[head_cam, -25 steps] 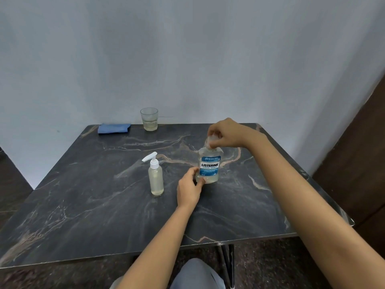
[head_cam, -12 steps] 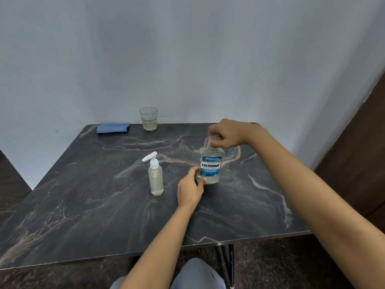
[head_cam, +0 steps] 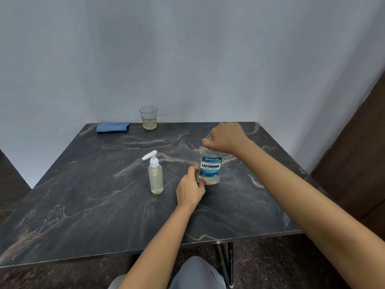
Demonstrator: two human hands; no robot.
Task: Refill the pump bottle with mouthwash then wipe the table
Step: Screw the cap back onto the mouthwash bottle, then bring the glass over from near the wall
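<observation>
A clear glass [head_cam: 148, 117] holding a little pale liquid is set upright at the far edge of the tabletop [head_cam: 83, 205], near 12 o'clock. A pale wall [head_cam: 187, 59] is seen behind it, a dark brown panel [head_cam: 358, 153] at 3 o'clock, and dark speckled floor [head_cam: 270, 263] at 6 o'clock.

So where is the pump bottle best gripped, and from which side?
Probably wrap the pump bottle round its straight body, below the white pump head, coming from the near side. It stands upright with nothing touching it, and the spout juts left.

Single head-worn wide-angle view, facing forward and down, close over the table [head_cam: 87, 215], wall [head_cam: 187, 49] beyond
</observation>
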